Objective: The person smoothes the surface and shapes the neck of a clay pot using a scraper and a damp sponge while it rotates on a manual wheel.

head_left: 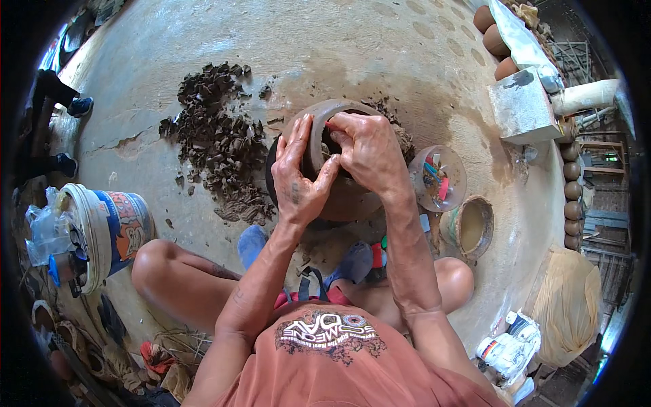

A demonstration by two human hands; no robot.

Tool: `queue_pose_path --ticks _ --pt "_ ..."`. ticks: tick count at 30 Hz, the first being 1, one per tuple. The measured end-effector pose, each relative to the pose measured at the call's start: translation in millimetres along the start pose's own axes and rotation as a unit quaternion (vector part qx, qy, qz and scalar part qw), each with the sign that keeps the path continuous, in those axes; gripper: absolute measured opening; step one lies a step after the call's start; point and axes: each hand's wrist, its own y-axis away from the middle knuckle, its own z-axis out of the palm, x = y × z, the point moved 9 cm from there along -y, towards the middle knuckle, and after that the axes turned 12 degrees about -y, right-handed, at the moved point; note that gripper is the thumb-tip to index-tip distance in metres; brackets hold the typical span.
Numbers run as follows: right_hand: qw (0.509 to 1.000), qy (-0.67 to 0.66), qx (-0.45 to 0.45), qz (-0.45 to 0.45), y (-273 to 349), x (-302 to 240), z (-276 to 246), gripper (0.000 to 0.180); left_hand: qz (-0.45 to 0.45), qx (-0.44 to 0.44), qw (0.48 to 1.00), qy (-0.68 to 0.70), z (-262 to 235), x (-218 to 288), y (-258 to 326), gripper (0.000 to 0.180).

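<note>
A round brown clay pot (349, 203) stands on the floor in front of me, its thick rim facing up. My left hand (297, 183) lies against the rim's left side, fingers stretched and the thumb pointing toward the opening. Closed at the far right part of the rim, my right hand (371, 152) bends its fingers into the mouth. A small red bit shows by its fingertips; the rest of what it grips is hidden. The two thumbs come close together over the opening. Part of the pot's inside is covered by my hands.
Dark clay scraps (217, 136) lie left of the pot. To the right are a clear tub (456, 159) of small colourful tools and a pot of murky water (478, 227). A bucket (125, 224) stands at left, near another person's shoes (80, 106). A pale block (519, 105) is far right.
</note>
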Motion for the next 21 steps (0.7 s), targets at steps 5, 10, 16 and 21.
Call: queue_pose_path --ticks 5,10,16,21 --pt "0.998 -0.019 -0.055 -0.001 2 8 5 0.016 0.007 -0.028 0.999 0.039 2 -4 -11 0.082" --pt "0.993 -0.059 -0.100 -0.021 6 9 -3 0.016 0.025 -0.075 0.995 0.053 5 -3 -23 0.081" --pt "0.993 -0.067 -0.072 -0.070 11 -22 -25 0.013 0.183 -0.034 0.982 0.033 -5 36 -29 0.051" --pt "0.986 0.004 0.157 0.061 24 -21 -65 0.011 -0.023 0.095 0.974 0.205 -20 -2 -48 0.040"
